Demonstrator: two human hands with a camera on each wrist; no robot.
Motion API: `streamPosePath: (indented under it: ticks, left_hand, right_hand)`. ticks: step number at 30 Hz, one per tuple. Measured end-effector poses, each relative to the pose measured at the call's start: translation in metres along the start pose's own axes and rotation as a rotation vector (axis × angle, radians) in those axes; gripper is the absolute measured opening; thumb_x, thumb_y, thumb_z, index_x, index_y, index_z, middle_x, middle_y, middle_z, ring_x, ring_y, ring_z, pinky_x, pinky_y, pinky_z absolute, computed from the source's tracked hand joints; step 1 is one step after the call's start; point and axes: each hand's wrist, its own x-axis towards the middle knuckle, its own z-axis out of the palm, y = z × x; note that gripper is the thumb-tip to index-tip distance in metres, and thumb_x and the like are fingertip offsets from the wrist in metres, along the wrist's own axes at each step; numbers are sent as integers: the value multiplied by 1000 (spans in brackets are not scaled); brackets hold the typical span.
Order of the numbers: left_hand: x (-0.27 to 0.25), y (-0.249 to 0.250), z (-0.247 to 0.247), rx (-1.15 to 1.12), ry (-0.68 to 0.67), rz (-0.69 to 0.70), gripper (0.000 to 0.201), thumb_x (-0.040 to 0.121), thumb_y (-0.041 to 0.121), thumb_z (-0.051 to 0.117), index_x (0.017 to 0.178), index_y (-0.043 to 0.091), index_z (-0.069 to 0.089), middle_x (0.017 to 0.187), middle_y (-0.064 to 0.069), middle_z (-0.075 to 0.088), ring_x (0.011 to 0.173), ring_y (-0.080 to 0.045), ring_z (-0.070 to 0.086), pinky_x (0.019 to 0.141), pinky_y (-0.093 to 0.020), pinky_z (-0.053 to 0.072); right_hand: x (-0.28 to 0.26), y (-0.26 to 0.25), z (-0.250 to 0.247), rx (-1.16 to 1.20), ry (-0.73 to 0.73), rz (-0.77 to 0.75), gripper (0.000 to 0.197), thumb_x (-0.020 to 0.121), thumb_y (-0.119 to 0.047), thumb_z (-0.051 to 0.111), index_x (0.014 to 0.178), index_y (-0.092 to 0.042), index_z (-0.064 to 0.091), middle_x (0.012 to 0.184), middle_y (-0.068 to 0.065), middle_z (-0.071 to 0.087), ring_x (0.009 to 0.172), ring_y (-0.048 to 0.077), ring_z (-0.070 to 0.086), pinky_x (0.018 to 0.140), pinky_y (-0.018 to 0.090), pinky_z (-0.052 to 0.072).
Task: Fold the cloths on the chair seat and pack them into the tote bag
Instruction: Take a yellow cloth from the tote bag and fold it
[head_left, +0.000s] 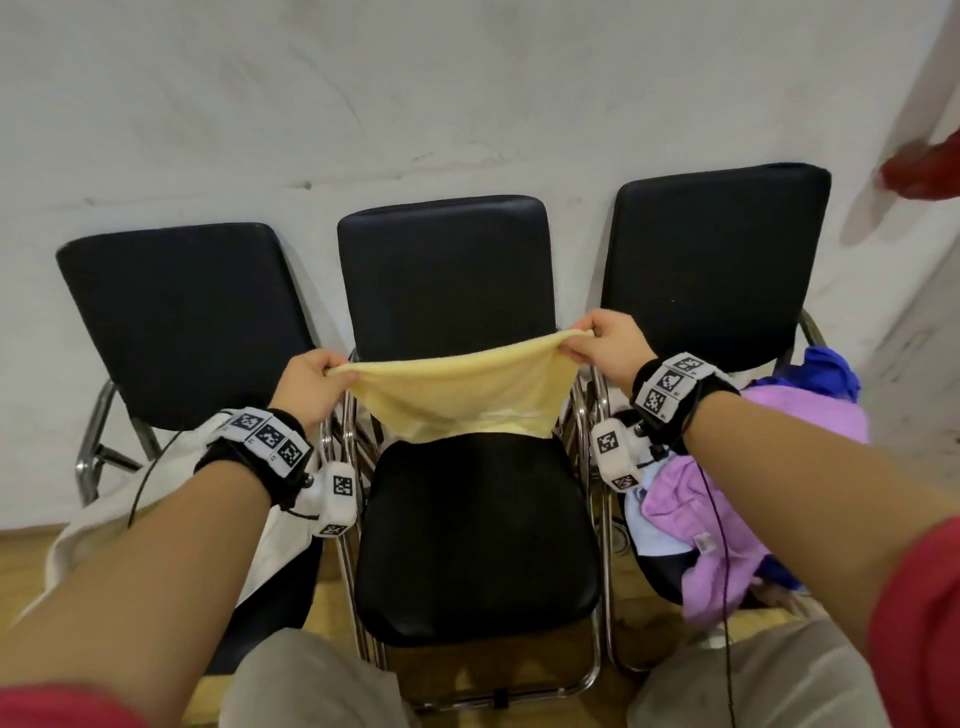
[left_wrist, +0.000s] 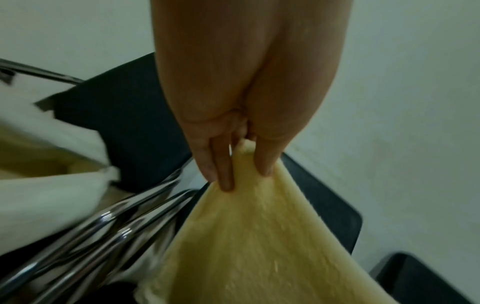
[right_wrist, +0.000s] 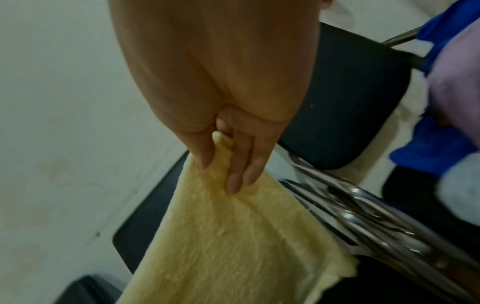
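Observation:
A yellow cloth (head_left: 457, 387) hangs spread between my two hands above the back of the middle chair's black seat (head_left: 475, 540); its lower edge rests on the seat. My left hand (head_left: 317, 376) pinches the cloth's left top corner (left_wrist: 249, 162) between thumb and fingers. My right hand (head_left: 597, 345) pinches the right top corner (right_wrist: 221, 162) the same way. A white tote bag (head_left: 130, 519) lies on the left chair. A heap of purple and blue cloths (head_left: 727, 499) fills the right chair's seat.
Three black padded chairs with chrome frames (head_left: 343, 431) stand side by side against a white wall (head_left: 415, 104). My knees (head_left: 306, 686) are close to the middle chair's front edge. The floor is wooden. A red object (head_left: 924, 166) shows at the right edge.

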Motion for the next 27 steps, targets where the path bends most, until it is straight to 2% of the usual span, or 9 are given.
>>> streamPosePath:
  ticks: [3,6,10,14,18,19,21,23,27]
  left_hand:
    - [-23,-29,17,99,-148,-93,9,88,10,71,80,11,66,72,-9,62,68,-23,56,63,-29,45]
    - [-49,-57,34,195,-330,-183,10,88,12,71,79,9,67,71,-7,65,67,-20,60,62,-28,50]
    - [-79,-84,52,145,-530,-381,12,93,13,67,99,3,66,91,-18,73,89,-25,72,79,-35,58]
    - [-99,-93,64,146,-629,-516,21,95,12,64,113,4,59,99,-17,71,90,-21,74,71,-29,57]
    - [-109,-103,69,150,-711,-608,31,92,12,68,119,7,54,107,-18,70,91,-24,75,88,-39,56]
    - [-111,-106,70,148,-730,-630,35,91,11,70,122,5,55,108,-18,69,92,-26,75,90,-40,55]
    - [-113,-110,71,141,-752,-665,39,88,9,72,124,4,56,110,-19,69,92,-29,74,91,-41,57]
    - [-118,-109,72,164,-764,-672,34,87,6,73,118,4,60,108,-20,70,90,-29,75,77,-36,61]
    - [-122,-106,75,323,-847,-646,25,87,12,72,111,8,67,91,-12,74,79,-17,73,47,-18,48]
  right_hand:
    - [-27,38,6,-66,-109,114,16,82,-4,75,94,1,66,99,22,69,93,35,70,85,49,59]
    - [-52,75,12,-62,-221,270,10,84,2,71,91,-1,64,100,27,69,83,31,70,83,46,60]
    - [-79,108,16,-66,-366,407,8,91,0,65,92,-7,60,95,19,69,85,27,75,83,42,60]
    - [-90,123,17,-129,-501,547,10,94,-2,63,98,-10,58,98,17,71,88,26,75,70,32,61]
    - [-93,133,20,-247,-589,586,10,93,-4,64,102,-9,61,108,22,71,82,26,74,87,41,57]
    - [-94,134,20,-265,-595,592,10,92,-4,65,101,-9,62,106,22,71,76,25,72,85,40,57]
    - [-94,136,21,-315,-620,592,9,90,-4,67,97,-9,65,96,20,69,66,21,69,65,31,57]
    - [-95,138,22,-380,-651,597,9,89,-4,68,97,-8,67,90,19,68,58,18,64,47,23,47]
    - [-92,143,29,-484,-731,625,10,90,-10,69,100,-11,69,81,17,64,50,16,53,40,22,41]
